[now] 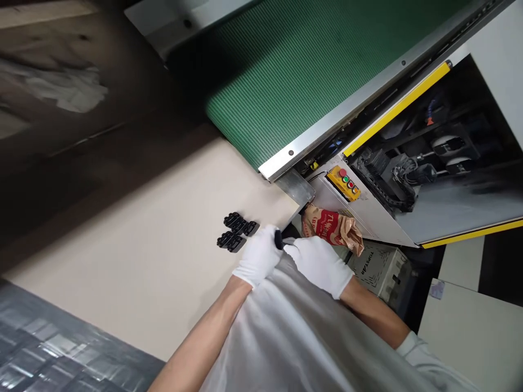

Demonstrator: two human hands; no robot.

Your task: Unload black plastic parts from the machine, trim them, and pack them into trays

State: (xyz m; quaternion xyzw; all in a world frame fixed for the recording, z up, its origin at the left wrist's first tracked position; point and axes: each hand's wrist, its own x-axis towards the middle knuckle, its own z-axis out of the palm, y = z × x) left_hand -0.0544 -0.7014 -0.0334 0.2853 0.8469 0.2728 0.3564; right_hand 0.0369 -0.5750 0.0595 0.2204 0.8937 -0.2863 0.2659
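Note:
Both my hands wear white gloves and meet over the edge of a cream table (155,239). My left hand (259,256) is closed around a small black part (278,238) that pokes out between the two gloves. My right hand (318,263) is closed beside it, fingers curled toward the same part. Just left of my left hand, two black toothed plastic parts (237,231) lie on the table, touching each other. My grey shirt (294,332) covers the area below the hands.
A green conveyor belt (294,71) with a metal frame runs across the top. A yellow button box (344,182) sits at its end, with a crumpled red-and-brown paper bag (333,227) below. Open machinery with cables is at right. A grey tray (49,348) lies bottom left.

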